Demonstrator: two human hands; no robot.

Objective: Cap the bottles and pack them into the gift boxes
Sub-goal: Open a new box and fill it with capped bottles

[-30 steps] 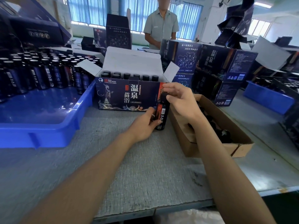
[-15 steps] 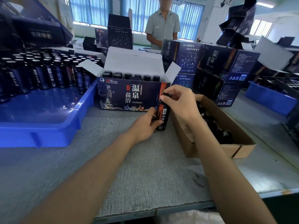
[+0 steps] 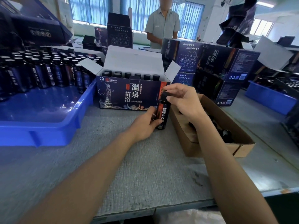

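The bottle (image 3: 162, 115) stands on the table (image 3: 145, 167), just in front of the right corner of the open gift box (image 3: 129, 94) and beside the brown carton (image 3: 210, 149) with the loose caps. The left hand (image 3: 145, 123) grips its lower body with curled fingers, and the right hand (image 3: 182, 101) pinches the black cap (image 3: 165, 95) on the neck between thumb and fingertips. To do this step well, I think the left hand should hold the bottle upright and firm while the right turns the cap straight, not tilted, until it is tight. Only then should the bottle go into a free place in the box. On the box front I read "PICC" and the large characters "温泉" and "苗浴". The bottle label shows a barcode and recycling marks.
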